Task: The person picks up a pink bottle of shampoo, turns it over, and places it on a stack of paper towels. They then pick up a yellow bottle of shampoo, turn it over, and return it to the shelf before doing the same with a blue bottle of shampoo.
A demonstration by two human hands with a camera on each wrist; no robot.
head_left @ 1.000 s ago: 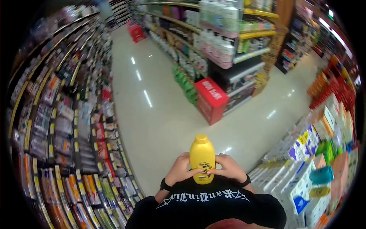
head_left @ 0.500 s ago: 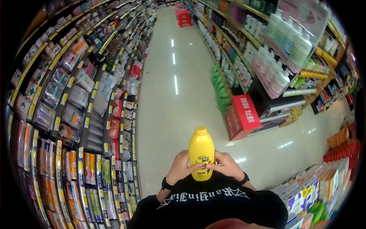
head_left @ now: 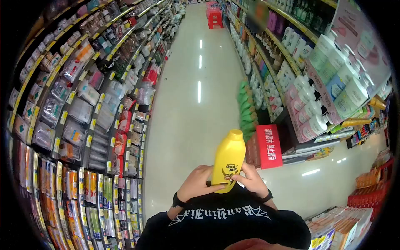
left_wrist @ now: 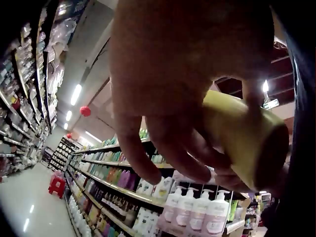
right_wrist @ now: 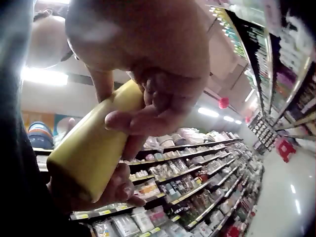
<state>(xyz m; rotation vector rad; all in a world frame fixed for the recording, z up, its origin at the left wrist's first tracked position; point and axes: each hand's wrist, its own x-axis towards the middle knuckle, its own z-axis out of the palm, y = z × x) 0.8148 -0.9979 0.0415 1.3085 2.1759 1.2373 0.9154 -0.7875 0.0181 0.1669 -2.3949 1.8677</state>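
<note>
A yellow shampoo bottle (head_left: 229, 156) with a yellow cap and a "Rejoice" label is held in front of the chest, its cap end leaning to the right. My left hand (head_left: 198, 183) grips its lower left side, the thumb lying across the front. On the other side my right hand (head_left: 253, 181) holds the bottle, thumb on the label. In the left wrist view the bottle (left_wrist: 242, 131) lies between the thumb and fingers, its base towards the lower right. The right wrist view shows right-hand fingers bent against the bottle (right_wrist: 96, 143).
Shelves of packaged goods (head_left: 81, 108) line the left of a shop aisle (head_left: 187, 104). Pump bottles (head_left: 310, 112) stand on the right shelf end, beside a red box (head_left: 268, 146) with white writing. A red stool (head_left: 215, 20) stands far down the aisle. Stacked cartons (head_left: 341, 225) are at lower right.
The head view has swung right, facing down the aisle and bringing the pump bottles closer. The bottle has gone from upright to leaning right, still in both hands.
</note>
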